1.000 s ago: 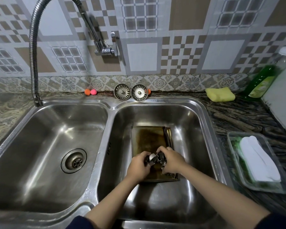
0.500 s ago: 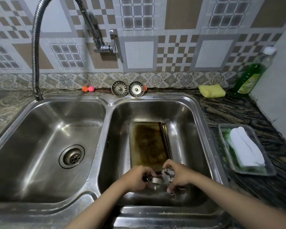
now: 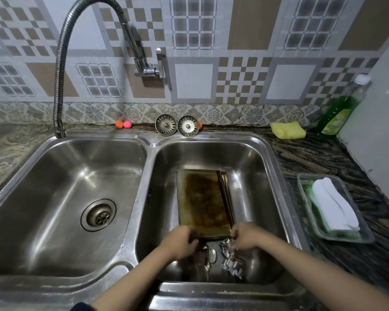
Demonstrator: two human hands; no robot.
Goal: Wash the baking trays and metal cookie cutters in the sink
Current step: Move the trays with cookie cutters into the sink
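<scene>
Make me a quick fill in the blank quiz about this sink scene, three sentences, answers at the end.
1. The stained baking trays lie in the ___ basin of the sink.
2. The faucet spout ends over the ___ basin.
3. The sponge on the counter is ___ in colour.

Answers: right; left; yellow

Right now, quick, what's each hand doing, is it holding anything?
Left hand: grips the near edge of the baking trays.
Right hand: fingers curled at the trays' near right corner, above the cookie cutters; what it holds cannot be told.
</scene>
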